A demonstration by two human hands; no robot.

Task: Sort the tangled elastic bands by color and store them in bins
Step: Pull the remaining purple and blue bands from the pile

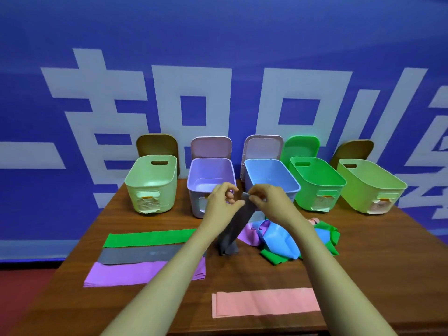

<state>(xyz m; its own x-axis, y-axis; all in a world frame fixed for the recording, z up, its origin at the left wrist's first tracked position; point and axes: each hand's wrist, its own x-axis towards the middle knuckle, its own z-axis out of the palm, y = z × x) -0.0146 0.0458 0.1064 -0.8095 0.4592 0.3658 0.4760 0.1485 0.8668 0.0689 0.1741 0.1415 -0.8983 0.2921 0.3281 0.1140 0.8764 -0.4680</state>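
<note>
Elastic bands (pixel 286 236) on brown wooden table (pixel 363 251), blue lettered backdrop (pixel 218 40) behind.

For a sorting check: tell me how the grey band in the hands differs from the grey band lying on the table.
The held grey band hangs upright, pinched at its top by the left hand and right hand; the flat grey band lies untouched. The held one crumples at its foot; the flat one is smooth. Both are dark grey.

Grey band (pixel 230 232) hangs lifted (tangled pile (pixel 278 236) beside).
</note>
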